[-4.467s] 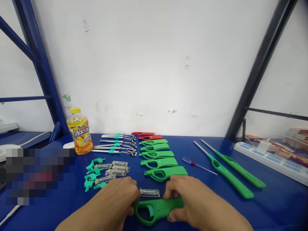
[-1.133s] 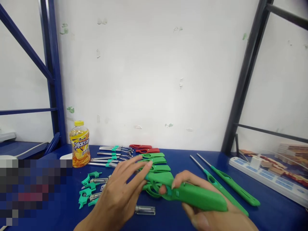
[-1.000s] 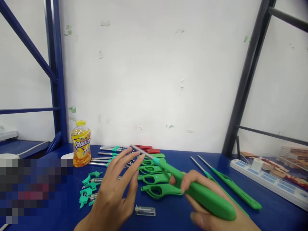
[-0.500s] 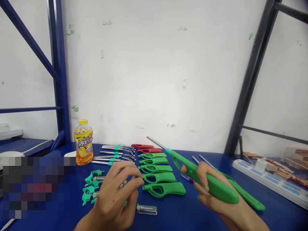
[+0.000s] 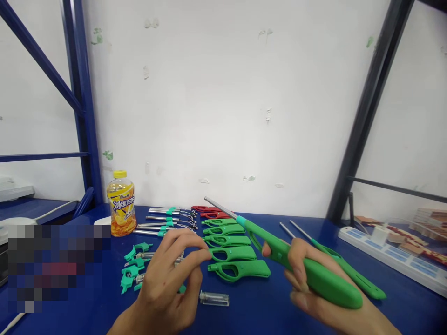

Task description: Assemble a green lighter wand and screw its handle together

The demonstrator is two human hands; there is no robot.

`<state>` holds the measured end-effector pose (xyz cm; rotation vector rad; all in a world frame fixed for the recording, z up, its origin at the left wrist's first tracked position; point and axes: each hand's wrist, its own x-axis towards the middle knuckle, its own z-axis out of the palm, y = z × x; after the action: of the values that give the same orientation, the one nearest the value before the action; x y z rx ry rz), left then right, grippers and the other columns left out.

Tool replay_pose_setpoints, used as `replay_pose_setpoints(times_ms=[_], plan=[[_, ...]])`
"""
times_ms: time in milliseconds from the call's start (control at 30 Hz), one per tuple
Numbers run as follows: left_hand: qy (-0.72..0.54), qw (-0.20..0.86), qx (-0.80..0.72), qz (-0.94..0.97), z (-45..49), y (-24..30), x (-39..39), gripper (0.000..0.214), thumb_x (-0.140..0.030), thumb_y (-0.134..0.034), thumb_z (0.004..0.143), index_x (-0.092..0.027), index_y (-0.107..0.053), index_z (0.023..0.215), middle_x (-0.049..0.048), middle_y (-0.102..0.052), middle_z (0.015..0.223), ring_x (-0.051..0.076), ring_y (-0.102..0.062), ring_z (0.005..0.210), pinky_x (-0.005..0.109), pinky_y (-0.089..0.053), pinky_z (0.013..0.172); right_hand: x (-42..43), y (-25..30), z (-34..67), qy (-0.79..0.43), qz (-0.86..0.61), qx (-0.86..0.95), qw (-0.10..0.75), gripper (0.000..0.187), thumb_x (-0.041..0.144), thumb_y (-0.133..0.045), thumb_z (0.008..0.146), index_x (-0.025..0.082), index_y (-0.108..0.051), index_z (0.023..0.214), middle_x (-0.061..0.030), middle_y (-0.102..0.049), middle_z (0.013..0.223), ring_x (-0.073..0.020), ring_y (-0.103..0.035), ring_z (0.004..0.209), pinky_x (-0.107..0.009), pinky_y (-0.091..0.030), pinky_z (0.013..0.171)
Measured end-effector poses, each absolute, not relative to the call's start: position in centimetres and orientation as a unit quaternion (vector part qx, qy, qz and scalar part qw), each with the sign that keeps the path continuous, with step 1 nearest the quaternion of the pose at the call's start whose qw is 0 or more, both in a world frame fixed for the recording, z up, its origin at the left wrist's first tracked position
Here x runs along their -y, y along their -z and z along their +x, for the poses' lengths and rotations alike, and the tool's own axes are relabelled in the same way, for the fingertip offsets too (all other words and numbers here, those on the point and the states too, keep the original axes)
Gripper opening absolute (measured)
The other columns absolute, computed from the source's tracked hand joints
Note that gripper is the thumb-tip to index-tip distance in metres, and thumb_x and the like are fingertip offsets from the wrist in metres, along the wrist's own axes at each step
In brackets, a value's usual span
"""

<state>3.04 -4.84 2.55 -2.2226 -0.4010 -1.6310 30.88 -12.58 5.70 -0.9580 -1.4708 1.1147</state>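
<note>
My right hand [image 5: 314, 281] is closed around the green handle of a long-nosed utility lighter [image 5: 324, 281], its metal tube [image 5: 220, 207] pointing up and to the left. One finger sits at the trigger opening. My left hand [image 5: 171, 284] hovers over the table with fingers loosely bent and apart, holding nothing I can see. Close to its thumb lies a clear lighter fuel tank [image 5: 214, 299]. Behind the hands is a column of green handle shells [image 5: 240, 270], with red shells [image 5: 216, 215] farthest back. Teal plastic parts [image 5: 128, 275] lie left of my left hand, which hides some of them.
Metal tubes with teal collars and wires [image 5: 169, 219] lie behind my left hand. A drink bottle [image 5: 120, 204] stands at the back left. More green lighters [image 5: 352, 274] lie beyond my right hand, near a white power strip [image 5: 391, 260]. Blue shelf posts [image 5: 85, 116] flank the table.
My right hand has shifted slightly right and down with the utility lighter, whose tip moved left. My left hand has barely moved; the view has tilted a little.
</note>
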Motion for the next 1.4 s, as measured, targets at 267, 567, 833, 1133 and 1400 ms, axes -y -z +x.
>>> replay_pose_setpoints(times_ms=[267, 567, 833, 1133, 1400], plan=[[0.53, 0.209, 0.117, -0.813, 3.2, -2.0, 5.9, 0.039, -0.004, -0.071, 0.1, -0.021, -0.073, 0.134, 0.0049, -0.073, 0.122, 0.021, -0.059, 0.128, 0.04, -0.048, 0.114, 12.1, -4.5, 30.6, -0.674, -0.187, 0.542, 0.466, 0.03, 0.036, -0.089, 0.082, 0.023, -0.064, 0.094, 0.0076, -0.037, 0.068, -0.0088, -0.027, 0.056, -0.022, -0.024, 0.052], [0.476, 0.282, 0.111, -0.826, 2.2, -1.2, 4.7, 0.042, -0.003, -0.052, 0.108, -0.018, -0.071, 0.142, 0.0068, -0.083, 0.125, 0.017, -0.078, 0.109, 0.035, -0.054, 0.096, 11.2, -4.2, 29.8, -0.567, -0.293, 0.612, 0.467, 0.056, 0.071, -0.062, 0.105, 0.021, -0.081, 0.121, 0.0018, -0.056, 0.069, -0.0091, -0.037, 0.052, -0.022, -0.034, 0.052], [0.514, 0.263, 0.126, -0.807, 3.3, -2.4, 4.7, 0.023, -0.008, -0.051, 0.111, -0.013, -0.071, 0.121, 0.0065, -0.084, 0.1, 0.015, -0.078, 0.082, 0.032, -0.055, 0.075, 11.4, -4.3, 31.4, -0.203, -0.505, 0.719, 0.432, 0.047, 0.068, -0.091, 0.083, 0.041, -0.089, 0.121, -0.0057, -0.085, 0.125, -0.0353, -0.078, 0.104, -0.037, -0.066, 0.079], [0.469, 0.188, 0.157, -0.849, 3.2, -3.1, 5.5, 0.024, -0.009, -0.047, 0.11, -0.022, -0.067, 0.115, -0.001, -0.082, 0.089, 0.014, -0.077, 0.071, 0.029, -0.059, 0.067, 11.9, -2.9, 32.1, -0.109, -0.539, 0.766, 0.332, 0.039, 0.066, -0.074, 0.101, 0.049, -0.083, 0.135, 0.0011, -0.087, 0.127, -0.0348, -0.08, 0.108, -0.043, -0.064, 0.098], [0.258, 0.113, 0.255, -0.925, 2.3, -2.5, 8.4, 0.055, -0.037, -0.083, 0.098, -0.033, -0.057, 0.147, -0.0045, -0.086, 0.113, 0.022, -0.083, 0.079, 0.031, -0.058, 0.066, 12.2, -4.5, 31.0, -0.175, -0.53, 0.789, 0.257, 0.032, 0.063, -0.074, 0.099, 0.036, -0.093, 0.098, -0.0019, -0.09, 0.096, -0.031, -0.08, 0.091, -0.033, -0.055, 0.078]])
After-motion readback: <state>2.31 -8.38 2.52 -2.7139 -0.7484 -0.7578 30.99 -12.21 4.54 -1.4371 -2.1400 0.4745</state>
